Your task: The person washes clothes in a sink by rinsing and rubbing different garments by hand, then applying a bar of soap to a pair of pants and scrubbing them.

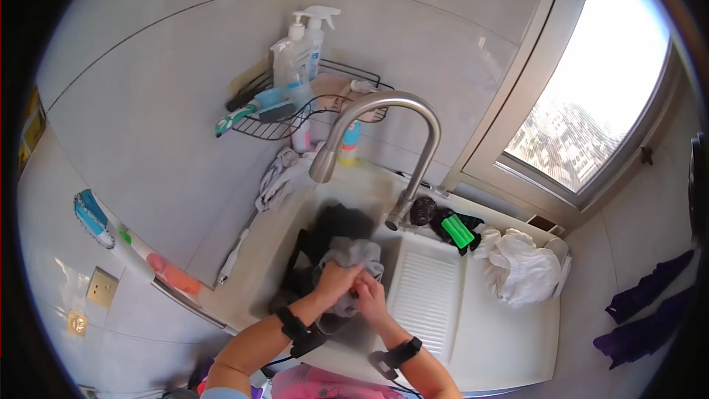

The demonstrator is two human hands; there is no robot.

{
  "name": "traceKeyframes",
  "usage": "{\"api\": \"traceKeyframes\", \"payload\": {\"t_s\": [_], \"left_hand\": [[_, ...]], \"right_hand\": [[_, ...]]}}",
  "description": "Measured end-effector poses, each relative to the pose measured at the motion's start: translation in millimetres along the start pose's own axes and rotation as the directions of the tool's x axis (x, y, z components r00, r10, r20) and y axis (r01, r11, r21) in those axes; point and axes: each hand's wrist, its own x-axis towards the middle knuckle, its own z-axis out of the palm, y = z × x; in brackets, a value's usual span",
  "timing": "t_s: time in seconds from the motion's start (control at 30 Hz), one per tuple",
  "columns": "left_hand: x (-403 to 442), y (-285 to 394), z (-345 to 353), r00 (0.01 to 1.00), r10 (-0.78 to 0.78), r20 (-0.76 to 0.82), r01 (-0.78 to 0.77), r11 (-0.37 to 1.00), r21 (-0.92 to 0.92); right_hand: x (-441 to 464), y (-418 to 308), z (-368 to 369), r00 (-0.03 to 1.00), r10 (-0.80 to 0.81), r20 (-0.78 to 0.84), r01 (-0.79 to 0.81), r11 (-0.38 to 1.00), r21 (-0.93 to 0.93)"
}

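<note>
My left hand (340, 281) and my right hand (368, 294) are close together over the sink (295, 210), fingers closed on a light grey cloth (353, 250). The cloth is bunched up around and beneath both hands. Dark wet-looking fabric (340, 222) lies in the basin behind and to the left of it. A black band with a device is strapped to each wrist. Above the basin arches a metal faucet (425, 114), its spout left of the dark fabric; I cannot tell whether water runs.
Right of the basin is a ribbed washboard (425, 303). Beyond it lie a green soap bar (457, 230) on black material and a white cloth heap (521, 266). A wire corner shelf (266, 129) holds bottles and brushes. A pink basin (332, 384) stands below the front edge.
</note>
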Motion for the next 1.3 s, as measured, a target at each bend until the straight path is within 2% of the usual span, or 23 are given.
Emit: {"api": "traceKeyframes", "payload": {"t_s": [0.07,0.1,0.17,0.27,0.33,0.37,0.4,0.5,0.57,0.6,0.7,0.73,0.77,0.83,0.97,1.03,1.07,1.13,1.17,1.2,1.23,1.27,1.3], "left_hand": [[-23.0,22.4,22.4,0.979,0.203,-0.022,-0.193,0.958,0.213],[-17.0,29.5,18.8,0.983,0.186,-0.006,-0.174,0.927,0.331],[-31.1,22.2,31.4,0.914,0.329,0.239,-0.395,0.854,0.337],[-39.3,21.4,23.8,0.915,0.204,0.347,-0.376,0.743,0.554],[-28.3,-3.7,16.9,0.821,0.505,0.266,-0.528,0.493,0.691],[-25.5,-13.2,14.3,0.732,0.634,0.25,-0.556,0.344,0.756],[-29.2,0.0,17.6,0.708,0.65,0.277,-0.56,0.277,0.78],[-18.2,10.9,15.0,0.818,0.487,0.305,-0.545,0.488,0.682],[-1.1,1.7,26.0,0.924,0.26,0.28,-0.314,0.935,0.167],[4.4,-1.0,32.8,0.936,0.136,0.325,-0.1,0.987,-0.125],[-9.2,15.5,48.9,0.912,-0.027,0.408,0.183,0.919,-0.348],[-7.1,8.2,49.5,0.883,0.055,0.466,0.097,0.95,-0.296],[-8.4,8.6,45.7,0.928,0.083,0.362,-0.109,0.993,0.05],[-19.2,14.0,33.1,0.946,0.252,0.204,-0.32,0.633,0.705],[-15.9,11.5,29.6,0.853,0.406,0.328,-0.476,0.349,0.807],[7.0,-0.4,33.9,0.891,0.202,0.406,-0.364,0.854,0.372],[14.8,-4.6,35.5,0.869,0.12,0.479,-0.191,0.976,0.101],[-0.9,10.1,45.1,0.864,0.035,0.502,0.053,0.986,-0.16],[-6.8,14.6,48.4,0.853,-0.004,0.522,0.177,0.943,-0.282],[-8.5,14.5,45.3,0.83,0.02,0.558,0.148,0.956,-0.255],[-11.5,15.4,41.0,0.905,0.075,0.418,-0.116,0.991,0.072],[-16.6,17.6,36.3,0.936,0.189,0.299,-0.307,0.853,0.422],[-21.5,20.9,35.0,0.932,0.243,0.268,-0.359,0.718,0.597]], "right_hand": [[6.3,38.0,7.9,0.98,-0.003,-0.201,0.034,0.988,0.153],[31.4,34.9,14.3,0.968,-0.073,-0.239,0.083,0.996,0.029],[13.1,26.4,15.2,0.944,-0.147,-0.295,0.084,0.973,-0.214],[-23.4,-30.3,12.6,0.909,-0.294,-0.294,0.06,0.792,-0.607],[-46.0,-93.5,11.8,0.891,-0.386,-0.241,-0.006,0.519,-0.855],[-38.0,-87.8,5.2,0.921,-0.293,-0.256,-0.028,0.605,-0.795],[-38.4,-100.4,6.7,0.91,-0.306,-0.279,-0.066,0.557,-0.828],[-43.6,-109.3,2.4,0.861,-0.433,-0.268,-0.082,0.402,-0.912],[-37.6,-44.8,-20.8,0.782,-0.605,-0.153,0.026,0.278,-0.96],[-35.2,-30.0,-18.4,0.788,-0.586,-0.19,0.06,0.379,-0.923],[-23.5,-10.8,-5.8,0.837,-0.447,-0.315,0.107,0.699,-0.707],[-22.3,-9.0,-5.2,0.84,-0.429,-0.333,0.107,0.732,-0.672],[-21.4,-9.7,-7.0,0.839,-0.425,-0.339,0.108,0.742,-0.661],[-25.8,-33.2,-10.8,0.84,-0.442,-0.316,0.069,0.664,-0.745],[-32.2,-84.5,-8.1,0.855,-0.417,-0.309,-0.093,0.462,-0.882],[-32.1,-85.7,-10.7,0.851,-0.418,-0.318,-0.192,0.315,-0.93],[-34.3,-73.1,-14.5,0.843,-0.43,-0.324,-0.263,0.198,-0.944],[-18.2,6.0,-32.4,0.647,-0.613,-0.454,-0.126,0.501,-0.856],[-20.1,9.4,-37.7,0.634,-0.636,-0.441,-0.103,0.495,-0.863],[-22.0,12.3,-42.8,0.62,-0.659,-0.426,-0.08,0.487,-0.87],[-23.8,15.5,-48.2,0.606,-0.681,-0.412,-0.058,0.479,-0.876],[-23.0,18.1,-54.3,0.639,-0.582,-0.503,0.101,0.712,-0.695],[-24.4,0.2,-53.2,0.678,-0.613,-0.405,0.039,0.581,-0.813]]}}
